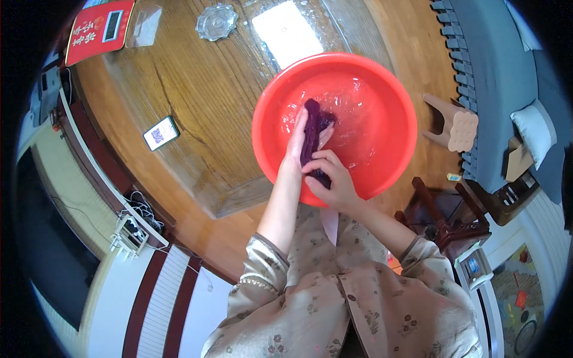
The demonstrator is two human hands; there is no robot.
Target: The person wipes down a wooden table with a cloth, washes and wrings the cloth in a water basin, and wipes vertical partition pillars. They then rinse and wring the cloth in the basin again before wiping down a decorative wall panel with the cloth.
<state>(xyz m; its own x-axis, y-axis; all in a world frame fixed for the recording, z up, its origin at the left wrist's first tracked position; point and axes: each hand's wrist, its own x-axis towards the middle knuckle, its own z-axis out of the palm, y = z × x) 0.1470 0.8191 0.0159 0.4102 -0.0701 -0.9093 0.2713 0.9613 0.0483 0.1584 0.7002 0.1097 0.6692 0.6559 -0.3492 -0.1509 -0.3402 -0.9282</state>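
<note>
A round red plastic basin [388, 89] with water in it stands on a wooden table [197, 101]. Over the basin's near side both my hands hold a dark purple cloth [313, 122]. My left hand [296, 140] lies along the cloth's left side, fingers stretched toward the water. My right hand [331, 179] grips the cloth's lower end just inside the near rim. The cloth's top end dips into the water.
On the table lie a phone with a lit screen [161, 133], a glass dish [216, 22], a clear plastic sheet [143, 25] and a red device with a small display [98, 30]. A small wooden stool [450, 122] and a grey sofa [495, 77] stand at right.
</note>
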